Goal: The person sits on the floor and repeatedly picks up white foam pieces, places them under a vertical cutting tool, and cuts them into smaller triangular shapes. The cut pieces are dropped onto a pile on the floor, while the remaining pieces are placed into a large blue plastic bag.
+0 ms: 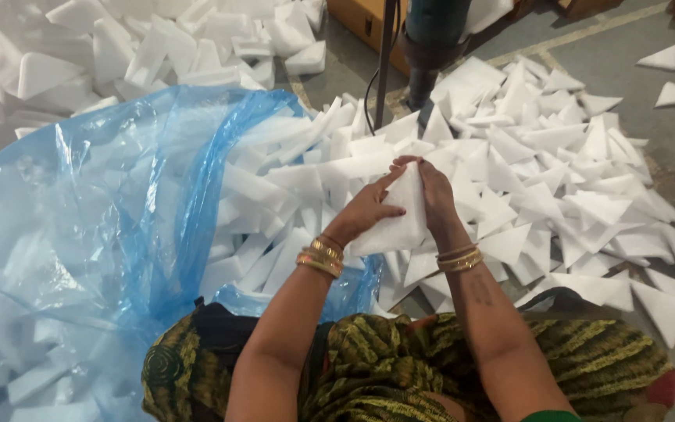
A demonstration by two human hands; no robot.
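Head view: both hands grip one stack of white triangular foam pieces [394, 219], held upright above the loose pile of triangles [556, 180] on the floor. Left hand [365, 211] cups the stack's left face, fingers curled over it; right hand [433, 191] pinches the top edge — thumb and fingers closed on it. Blue plastic bag [95, 227], partly filled with foam, sits just left. Dark machine post [430, 47] and cable stand behind the pile. Grey floor [658, 47] at right.
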